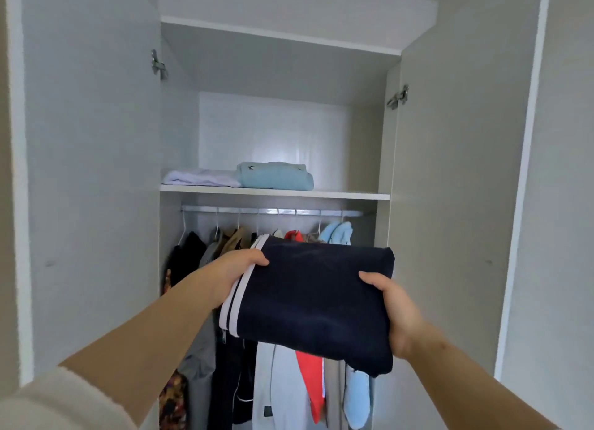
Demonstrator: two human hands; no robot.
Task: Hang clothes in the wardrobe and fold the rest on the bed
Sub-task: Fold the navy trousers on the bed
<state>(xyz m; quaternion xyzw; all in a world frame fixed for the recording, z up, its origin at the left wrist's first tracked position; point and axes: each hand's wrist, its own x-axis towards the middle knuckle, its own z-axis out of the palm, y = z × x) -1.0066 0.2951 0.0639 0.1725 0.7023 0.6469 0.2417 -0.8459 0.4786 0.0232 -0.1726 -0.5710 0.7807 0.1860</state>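
Navy cloth with two white stripes along one edge, the folded garment (315, 298) sits flat between my two hands in front of the open wardrobe. My left hand (234, 275) grips the striped side, thumb on top. My right hand (395, 314) grips the opposite side the same way, and the fingers underneath are out of sight. The bundle's long axis runs left to right across my view, with the far edge tipped a little higher than the near one. The shelf (350, 195) lies above and beyond the hands, and I judge that it is where this goes. The left hand is higher and nearer to it, the right lower and closer to me. On the shelf a white folded piece (201, 177) lies at the left, touching a light blue folded piece (274, 176) in the middle, so I would steer up, forward and to the right of the blue one. Just under the shelf runs the rail (273, 211), and the hanging clothes (289, 391) are packed behind and below the bundle. The left door (90, 172) and right door (456, 188) stand wide open.
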